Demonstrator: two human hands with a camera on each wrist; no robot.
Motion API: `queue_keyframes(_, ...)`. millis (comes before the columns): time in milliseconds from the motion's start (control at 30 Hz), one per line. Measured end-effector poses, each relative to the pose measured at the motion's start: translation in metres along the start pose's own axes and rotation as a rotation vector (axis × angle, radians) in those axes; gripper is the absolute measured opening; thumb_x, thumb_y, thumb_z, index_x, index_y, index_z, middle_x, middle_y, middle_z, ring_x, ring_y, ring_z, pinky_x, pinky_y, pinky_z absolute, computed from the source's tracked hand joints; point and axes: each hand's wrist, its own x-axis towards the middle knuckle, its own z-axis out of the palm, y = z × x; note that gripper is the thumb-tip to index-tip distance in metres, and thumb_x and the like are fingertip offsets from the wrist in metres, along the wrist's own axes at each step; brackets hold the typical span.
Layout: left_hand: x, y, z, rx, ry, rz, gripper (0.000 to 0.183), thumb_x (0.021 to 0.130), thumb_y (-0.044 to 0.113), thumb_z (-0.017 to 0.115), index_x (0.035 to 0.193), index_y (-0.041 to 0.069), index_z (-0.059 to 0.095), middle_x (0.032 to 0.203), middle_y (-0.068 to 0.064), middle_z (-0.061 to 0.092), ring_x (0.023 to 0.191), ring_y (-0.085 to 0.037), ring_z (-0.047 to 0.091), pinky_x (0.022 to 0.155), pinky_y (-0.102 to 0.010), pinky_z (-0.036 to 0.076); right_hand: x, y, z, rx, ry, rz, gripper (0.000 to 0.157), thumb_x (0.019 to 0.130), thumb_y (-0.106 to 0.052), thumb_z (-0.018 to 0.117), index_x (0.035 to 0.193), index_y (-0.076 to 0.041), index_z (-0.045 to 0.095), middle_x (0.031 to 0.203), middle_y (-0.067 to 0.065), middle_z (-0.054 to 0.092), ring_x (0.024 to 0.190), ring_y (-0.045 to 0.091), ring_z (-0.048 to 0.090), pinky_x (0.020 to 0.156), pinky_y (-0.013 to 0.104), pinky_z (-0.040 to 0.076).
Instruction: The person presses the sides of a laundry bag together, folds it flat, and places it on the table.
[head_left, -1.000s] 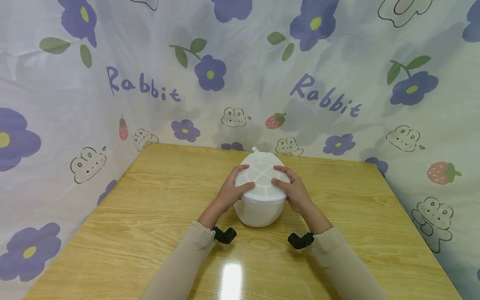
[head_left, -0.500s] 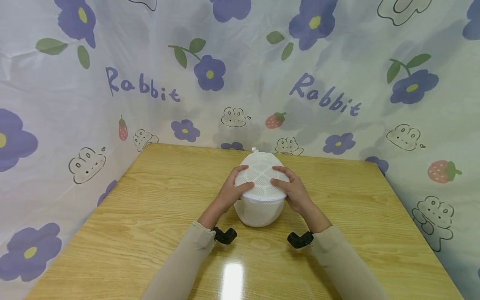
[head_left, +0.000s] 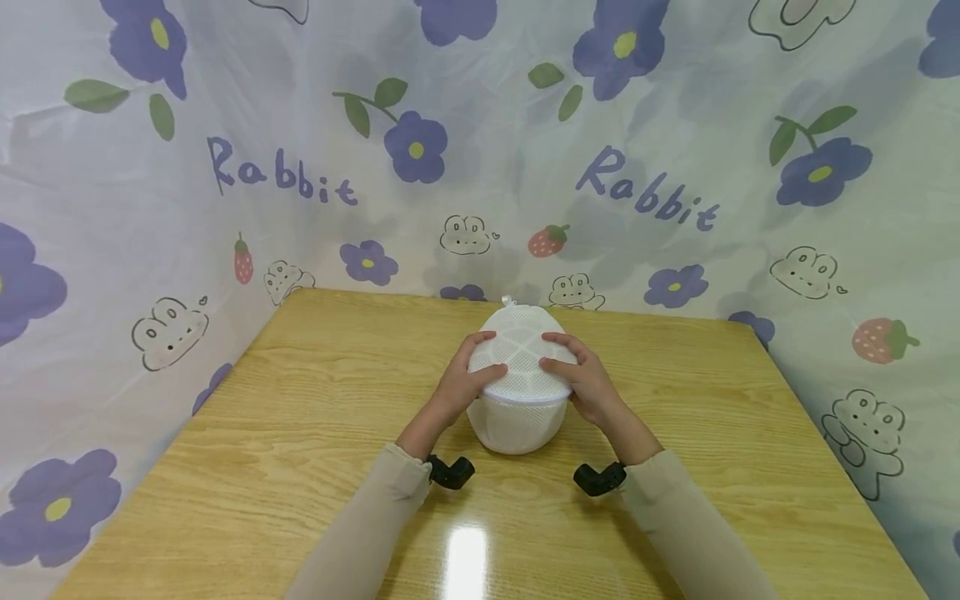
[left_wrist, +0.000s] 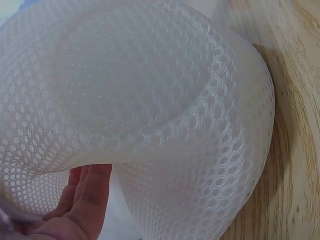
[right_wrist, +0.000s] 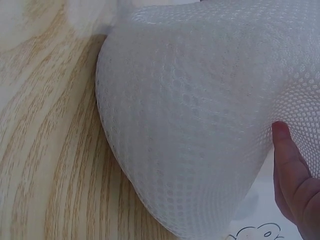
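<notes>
A rounded white mesh laundry bag (head_left: 521,427) stands on the table, with a zip line running round its middle and a small loop on its far top edge. On its left side my left hand (head_left: 461,377) grips the domed upper part, thumb on the near face. My right hand (head_left: 591,380) holds the opposite side the same way. Up close in the left wrist view, fingers (left_wrist: 94,195) reach under a fold of the mesh, below a round panel. The right wrist view has fingertips (right_wrist: 281,131) pressing a dent into the mesh.
The wooden table (head_left: 337,375) extends around the bag, with a bright light reflection near its front. A printed fabric backdrop (head_left: 510,150) with flowers and rabbits rises behind and at both sides. Black wrist-worn devices (head_left: 452,472) sit by both beige cuffs.
</notes>
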Motion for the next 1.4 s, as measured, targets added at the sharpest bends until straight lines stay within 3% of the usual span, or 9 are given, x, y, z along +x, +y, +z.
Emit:
queue_keyframes(200, 0.009, -0.013, -0.001, -0.003, -0.002, -0.009, 0.065, 0.091, 0.018, 0.063, 0.148, 0.013, 0.032, 0.153, -0.017, 0.027, 0.127, -0.036, 0.044, 0.093, -0.046, 0.049, 0.001, 0.003, 0.0, 0.017, 0.0, 0.009, 0.054, 0.092, -0.01, 0.061, 0.143, -0.011, 0.042, 0.149, 0.013, 0.034, 0.102, 0.017, 0.057, 0.077, 0.03, 0.055)
queue_keyframes(400, 0.022, -0.033, -0.001, 0.023, 0.037, 0.026, 0.067, 0.089, 0.022, 0.066, 0.148, 0.017, 0.034, 0.154, -0.013, 0.029, 0.135, -0.035, 0.037, 0.105, -0.056, 0.038, 0.001, 0.004, 0.0, 0.011, -0.001, 0.012, 0.053, 0.093, -0.011, 0.06, 0.143, -0.012, 0.042, 0.149, 0.013, 0.034, 0.104, 0.017, 0.057, 0.078, 0.029, 0.055)
queue_keyframes(600, 0.023, -0.037, 0.0, 0.096, 0.065, 0.051, 0.065, 0.088, 0.031, 0.067, 0.145, 0.024, 0.036, 0.154, -0.009, 0.029, 0.137, -0.034, 0.035, 0.108, -0.058, 0.034, -0.003, 0.002, -0.003, -0.04, -0.01, 0.018, 0.053, 0.094, -0.013, 0.059, 0.144, -0.014, 0.04, 0.149, 0.013, 0.035, 0.101, 0.014, 0.057, 0.078, 0.027, 0.054)
queue_keyframes(767, 0.021, -0.033, 0.0, 0.173, 0.092, 0.043, 0.069, 0.086, 0.036, 0.067, 0.145, 0.022, 0.034, 0.155, -0.011, 0.029, 0.139, -0.034, 0.033, 0.11, -0.059, 0.031, -0.005, 0.0, -0.005, -0.099, -0.01, 0.015, 0.055, 0.094, -0.017, 0.06, 0.145, -0.018, 0.04, 0.152, 0.012, 0.03, 0.099, 0.016, 0.058, 0.076, 0.028, 0.054)
queue_keyframes(933, 0.019, -0.029, -0.001, 0.245, 0.116, 0.045, 0.071, 0.086, 0.036, 0.067, 0.146, 0.018, 0.034, 0.153, -0.015, 0.03, 0.138, -0.035, 0.034, 0.109, -0.058, 0.032, -0.006, -0.001, -0.008, -0.181, 0.002, -0.023, 0.058, 0.094, -0.019, 0.06, 0.147, -0.02, 0.037, 0.158, 0.012, 0.022, 0.114, 0.026, 0.053, 0.081, 0.03, 0.053)
queue_keyframes(1133, 0.018, -0.026, -0.002, 0.332, 0.164, 0.057, 0.075, 0.084, 0.038, 0.068, 0.146, 0.014, 0.035, 0.147, -0.017, 0.034, 0.132, -0.034, 0.04, 0.107, -0.056, 0.036, -0.004, 0.002, -0.011, -0.298, 0.042, -0.071, 0.059, 0.094, -0.022, 0.063, 0.147, -0.02, 0.038, 0.158, 0.011, 0.023, 0.134, 0.034, 0.04, 0.098, 0.043, 0.047)
queue_keyframes(1400, 0.018, -0.023, -0.004, 0.453, 0.189, 0.101, 0.074, 0.086, 0.042, 0.063, 0.146, 0.009, 0.035, 0.145, -0.015, 0.037, 0.132, -0.032, 0.041, 0.109, -0.052, 0.035, -0.008, 0.0, -0.013, -0.584, 0.206, -0.256, 0.056, 0.091, -0.026, 0.065, 0.142, -0.01, 0.046, 0.141, 0.018, 0.043, 0.118, 0.038, 0.052, 0.094, 0.049, 0.049)
